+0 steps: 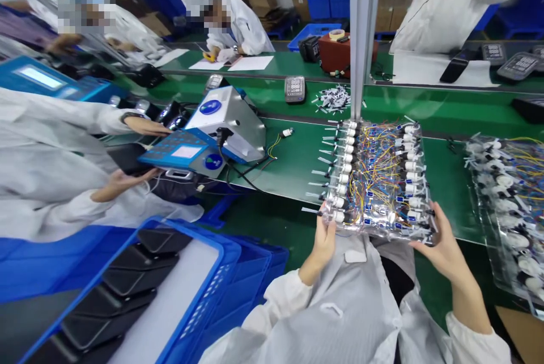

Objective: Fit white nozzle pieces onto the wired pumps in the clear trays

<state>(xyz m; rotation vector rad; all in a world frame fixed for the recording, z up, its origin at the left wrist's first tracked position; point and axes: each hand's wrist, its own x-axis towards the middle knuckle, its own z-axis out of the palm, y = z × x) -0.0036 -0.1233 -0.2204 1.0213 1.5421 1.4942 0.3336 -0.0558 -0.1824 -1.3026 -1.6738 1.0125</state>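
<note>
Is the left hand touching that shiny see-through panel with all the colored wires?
Touching. The head view shows the left hand gripping the near edge of the see-through panel of wires.

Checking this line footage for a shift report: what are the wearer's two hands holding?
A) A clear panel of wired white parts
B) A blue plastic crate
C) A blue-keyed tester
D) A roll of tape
A: the left hand and right hand hold opposite edges of the clear panel of wired white parts.
</note>
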